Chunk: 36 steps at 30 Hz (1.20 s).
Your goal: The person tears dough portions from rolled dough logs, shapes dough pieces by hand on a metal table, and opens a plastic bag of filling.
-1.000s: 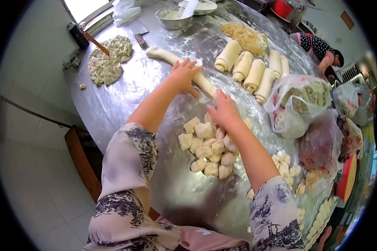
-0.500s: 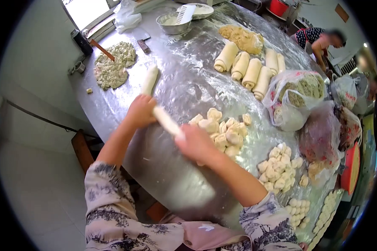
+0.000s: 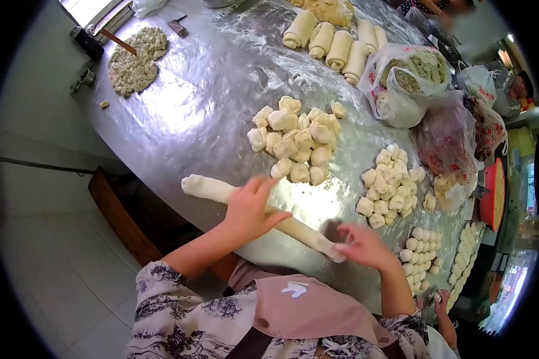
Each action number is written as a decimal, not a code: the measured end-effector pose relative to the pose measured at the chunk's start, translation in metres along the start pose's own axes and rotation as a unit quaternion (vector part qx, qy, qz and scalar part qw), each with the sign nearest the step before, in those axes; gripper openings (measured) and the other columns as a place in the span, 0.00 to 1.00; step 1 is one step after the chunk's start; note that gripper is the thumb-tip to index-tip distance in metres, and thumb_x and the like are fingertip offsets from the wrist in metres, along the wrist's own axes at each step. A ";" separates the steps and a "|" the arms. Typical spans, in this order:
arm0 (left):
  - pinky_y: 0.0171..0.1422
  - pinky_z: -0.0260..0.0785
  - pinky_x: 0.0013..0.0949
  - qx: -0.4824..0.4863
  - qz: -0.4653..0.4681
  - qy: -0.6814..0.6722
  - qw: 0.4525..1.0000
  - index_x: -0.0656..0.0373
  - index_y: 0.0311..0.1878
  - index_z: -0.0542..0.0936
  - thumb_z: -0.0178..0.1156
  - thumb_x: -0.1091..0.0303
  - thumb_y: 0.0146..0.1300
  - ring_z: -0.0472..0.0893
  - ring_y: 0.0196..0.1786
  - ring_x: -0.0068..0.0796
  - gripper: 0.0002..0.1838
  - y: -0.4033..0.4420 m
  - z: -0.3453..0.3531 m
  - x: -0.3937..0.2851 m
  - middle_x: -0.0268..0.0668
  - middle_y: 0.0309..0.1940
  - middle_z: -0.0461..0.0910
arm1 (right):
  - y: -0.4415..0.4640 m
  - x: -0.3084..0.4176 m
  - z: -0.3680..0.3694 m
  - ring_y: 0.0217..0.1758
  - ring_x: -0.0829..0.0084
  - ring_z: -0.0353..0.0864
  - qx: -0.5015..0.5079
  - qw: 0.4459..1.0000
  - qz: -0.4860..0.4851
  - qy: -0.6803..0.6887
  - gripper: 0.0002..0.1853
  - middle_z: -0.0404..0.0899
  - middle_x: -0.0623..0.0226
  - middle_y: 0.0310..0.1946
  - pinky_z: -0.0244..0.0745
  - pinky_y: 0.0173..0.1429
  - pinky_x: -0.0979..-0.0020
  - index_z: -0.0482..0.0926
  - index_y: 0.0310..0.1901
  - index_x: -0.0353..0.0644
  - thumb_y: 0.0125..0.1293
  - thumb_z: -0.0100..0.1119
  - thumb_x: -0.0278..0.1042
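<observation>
one dough rope (image 3: 304,231), six thick dough rolls (image 3: 339,49)

head view. the one rope lies slantwise on the metal table (image 3: 209,102), close to the edge by the person's body. left hand (image 3: 248,208): laid across the rope near its middle, fingers extended, thumb spread well away, no grip around the dough. right hand (image 3: 366,246): at the rope's right end, fingers part-bent and a little apart, slightly blurred; cannot tell whether the fingertips pinch the dough.

counts: first pile of dough chunks (image 3: 302,157), beyond the rope, roughly twenty, overlapping, no exact figure. second pile of chunks (image 3: 391,179), to its right, too heaped to count. one loose lump (image 3: 429,201) just beside that. two groups of small dough balls, one in short rows (image 3: 414,257), one in a long strip (image 3: 463,260); numbers unclear. six rolls at the far side, next to one tan dough mass (image 3: 330,11).

far left: one green-flecked dough mass (image 3: 135,69), one brown handle (image 3: 118,42) slanting over it, one small scrap (image 3: 104,104), one cleaver (image 3: 178,27).

right: one red basin (image 3: 492,194). lower right: one hand of another person (image 3: 442,301).
</observation>
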<state>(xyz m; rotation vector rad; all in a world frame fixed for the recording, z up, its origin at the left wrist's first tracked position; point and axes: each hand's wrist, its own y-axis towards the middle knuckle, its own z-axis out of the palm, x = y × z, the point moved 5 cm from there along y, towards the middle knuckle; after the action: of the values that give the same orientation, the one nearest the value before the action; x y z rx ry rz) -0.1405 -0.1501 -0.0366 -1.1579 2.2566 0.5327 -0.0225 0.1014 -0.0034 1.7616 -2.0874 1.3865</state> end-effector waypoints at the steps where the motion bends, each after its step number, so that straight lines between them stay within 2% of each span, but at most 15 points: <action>1: 0.60 0.70 0.48 -0.064 -0.004 -0.008 0.998 0.54 0.66 0.69 0.78 0.47 0.44 0.75 0.61 0.53 0.47 0.008 -0.005 -0.004 0.51 0.63 0.68 | 0.002 -0.001 -0.008 0.49 0.56 0.81 -0.059 0.998 0.009 0.001 0.32 0.78 0.52 0.52 0.77 0.53 0.60 0.76 0.60 0.39 0.58 0.71 0.47; 2: 0.59 0.71 0.49 -0.055 -0.032 0.013 0.998 0.54 0.69 0.64 0.80 0.48 0.41 0.75 0.60 0.56 0.53 0.016 -0.003 -0.004 0.55 0.66 0.62 | 0.013 -0.006 -0.012 0.49 0.58 0.81 -0.098 0.994 0.050 -0.024 0.45 0.68 0.50 0.64 0.78 0.55 0.61 0.67 0.69 0.40 0.51 0.77 0.45; 5: 0.57 0.75 0.50 0.001 -0.135 0.058 0.989 0.52 0.77 0.50 0.83 0.49 0.37 0.78 0.56 0.63 0.67 0.042 0.001 -0.001 0.63 0.74 0.45 | 0.056 0.022 -0.021 0.59 0.53 0.77 -0.139 0.988 0.037 0.055 0.58 0.55 0.45 0.72 0.76 0.62 0.59 0.53 0.75 0.42 0.45 0.81 0.44; 8: 0.54 0.77 0.51 0.099 -0.227 0.045 0.968 0.52 0.79 0.41 0.83 0.50 0.37 0.80 0.51 0.67 0.72 0.061 0.013 0.004 0.66 0.76 0.35 | 0.116 0.007 -0.005 0.71 0.48 0.67 -0.232 0.966 -0.025 -0.111 0.69 0.48 0.41 0.75 0.70 0.70 0.57 0.43 0.77 0.42 0.38 0.85 0.42; 12: 0.57 0.76 0.52 0.037 -0.212 0.020 0.976 0.55 0.78 0.45 0.83 0.53 0.37 0.78 0.55 0.67 0.70 0.086 0.006 0.023 0.67 0.74 0.43 | 0.176 0.042 -0.026 0.75 0.45 0.60 -0.230 0.971 -0.060 -0.029 0.73 0.50 0.40 0.74 0.65 0.74 0.58 0.41 0.76 0.36 0.33 0.86 0.44; 15: 0.61 0.73 0.52 -0.041 -0.150 -0.033 0.987 0.57 0.77 0.49 0.83 0.57 0.37 0.73 0.63 0.66 0.66 0.106 0.003 0.062 0.67 0.72 0.53 | 0.211 0.074 -0.035 0.70 0.50 0.67 -0.257 0.951 -0.149 0.089 0.68 0.62 0.46 0.68 0.65 0.74 0.58 0.48 0.74 0.37 0.33 0.86 0.45; 16: 0.68 0.69 0.50 -0.024 -0.206 -0.051 0.977 0.60 0.75 0.54 0.82 0.60 0.38 0.68 0.68 0.62 0.62 0.118 -0.018 0.062 0.65 0.69 0.60 | 0.227 0.088 -0.037 0.70 0.51 0.68 -0.262 0.947 -0.167 0.084 0.65 0.62 0.47 0.69 0.66 0.74 0.58 0.50 0.74 0.38 0.37 0.84 0.44; 19: 0.74 0.62 0.46 -0.178 -0.188 0.055 0.964 0.64 0.72 0.60 0.78 0.66 0.43 0.68 0.69 0.61 0.53 0.145 -0.049 0.121 0.62 0.67 0.65 | 0.274 0.132 -0.041 0.71 0.56 0.70 -0.284 0.931 -0.220 0.070 0.54 0.63 0.51 0.70 0.67 0.73 0.58 0.54 0.74 0.40 0.49 0.78 0.43; 22: 0.69 0.69 0.41 -0.226 -0.195 0.038 0.954 0.64 0.73 0.61 0.74 0.70 0.48 0.72 0.68 0.51 0.48 0.150 -0.079 0.174 0.59 0.71 0.62 | 0.282 0.177 -0.046 0.71 0.53 0.69 -0.157 0.897 -0.312 0.272 0.47 0.61 0.49 0.72 0.65 0.73 0.57 0.57 0.73 0.40 0.55 0.73 0.41; 25: 0.68 0.70 0.41 -0.229 -0.169 0.058 0.957 0.64 0.74 0.61 0.72 0.70 0.52 0.72 0.68 0.48 0.46 0.121 -0.098 0.169 0.56 0.72 0.61 | 0.263 0.165 -0.084 0.70 0.48 0.67 -0.401 0.848 -0.340 0.077 0.44 0.58 0.48 0.73 0.61 0.75 0.57 0.62 0.70 0.38 0.53 0.74 0.36; 27: 0.73 0.63 0.44 -0.199 -0.147 0.048 0.968 0.64 0.73 0.61 0.70 0.68 0.55 0.66 0.72 0.53 0.43 0.089 -0.099 0.154 0.59 0.72 0.60 | 0.252 0.118 -0.107 0.72 0.47 0.64 -0.517 0.826 -0.222 0.041 0.39 0.61 0.43 0.71 0.55 0.77 0.55 0.63 0.70 0.37 0.59 0.69 0.36; 29: 0.77 0.56 0.47 -0.150 -0.154 0.010 0.977 0.64 0.72 0.64 0.69 0.65 0.56 0.61 0.75 0.59 0.41 0.053 -0.091 0.137 0.62 0.72 0.60 | 0.254 0.066 -0.104 0.72 0.45 0.62 -0.582 0.813 -0.016 -0.005 0.39 0.62 0.37 0.69 0.52 0.77 0.53 0.62 0.70 0.34 0.61 0.68 0.41; 32: 0.76 0.57 0.49 -0.096 -0.142 -0.023 0.985 0.60 0.71 0.67 0.73 0.60 0.54 0.64 0.73 0.59 0.42 0.013 -0.077 0.103 0.59 0.72 0.61 | 0.272 0.042 -0.083 0.74 0.43 0.59 -0.414 0.902 0.106 0.056 0.43 0.58 0.32 0.69 0.53 0.78 0.54 0.59 0.71 0.30 0.63 0.66 0.48; 35: 0.76 0.56 0.51 -0.038 -0.076 0.047 0.995 0.58 0.70 0.68 0.75 0.51 0.50 0.67 0.70 0.56 0.46 -0.004 -0.076 0.074 0.54 0.71 0.63 | 0.272 0.096 -0.066 0.75 0.43 0.58 -0.338 0.900 -0.086 0.262 0.45 0.56 0.33 0.71 0.55 0.77 0.57 0.57 0.72 0.30 0.64 0.65 0.52; 36: 0.76 0.56 0.52 -0.016 -0.046 0.081 0.996 0.57 0.70 0.69 0.76 0.47 0.48 0.68 0.70 0.54 0.47 -0.008 -0.074 0.066 0.52 0.71 0.64 | 0.264 0.113 -0.063 0.74 0.43 0.59 -0.355 0.899 -0.114 0.228 0.44 0.58 0.34 0.70 0.56 0.77 0.57 0.58 0.71 0.30 0.65 0.64 0.52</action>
<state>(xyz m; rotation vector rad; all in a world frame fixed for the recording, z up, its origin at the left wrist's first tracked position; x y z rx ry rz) -0.1867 -0.2370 -0.0210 -1.3569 2.3242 0.4537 -0.3063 0.0408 -0.0526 1.1813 -1.7306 0.7216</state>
